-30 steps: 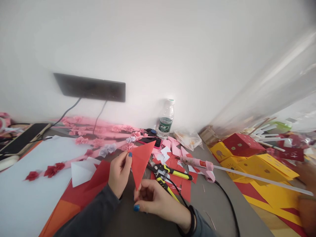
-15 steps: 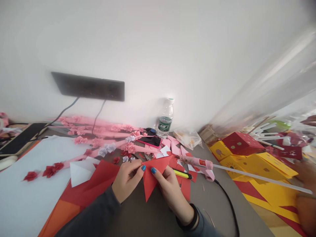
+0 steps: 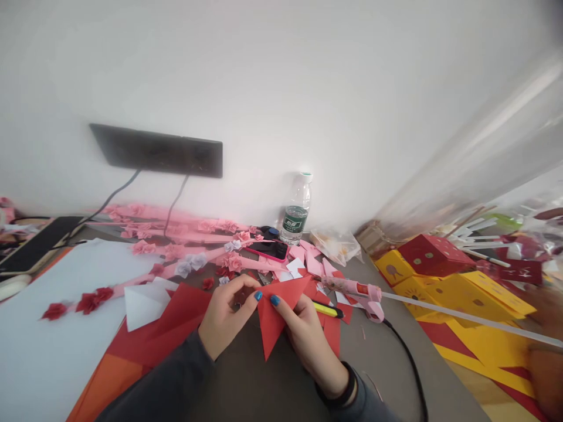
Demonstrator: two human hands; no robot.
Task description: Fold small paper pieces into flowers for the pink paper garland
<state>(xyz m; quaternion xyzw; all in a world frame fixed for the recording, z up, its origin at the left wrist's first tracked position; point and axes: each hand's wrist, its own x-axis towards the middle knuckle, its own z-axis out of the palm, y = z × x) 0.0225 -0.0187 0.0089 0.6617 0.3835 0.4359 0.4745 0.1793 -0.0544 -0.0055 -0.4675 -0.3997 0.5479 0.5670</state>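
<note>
A folded red paper with pointed corners hangs between my two hands, above the grey table. My left hand pinches its left corner between thumb and finger. On the right side, my right hand grips it, thumb on the front and the other fingers behind, partly hidden. A yellow utility knife lies just behind my right hand. Near it rests a pink hot glue gun with a long glue stick in its back. Larger red sheets lie beneath my left forearm.
Pink paper-wrapped stems with paper roses lie along the wall. A phone and a water bottle are at the back. White sheets cover the left. Red and yellow boxes and another person's blurred hand are at right.
Both hands keep hold of the red paper, which has shifted very slightly to the right. The view has moved a little; nothing else visibly differs.
</note>
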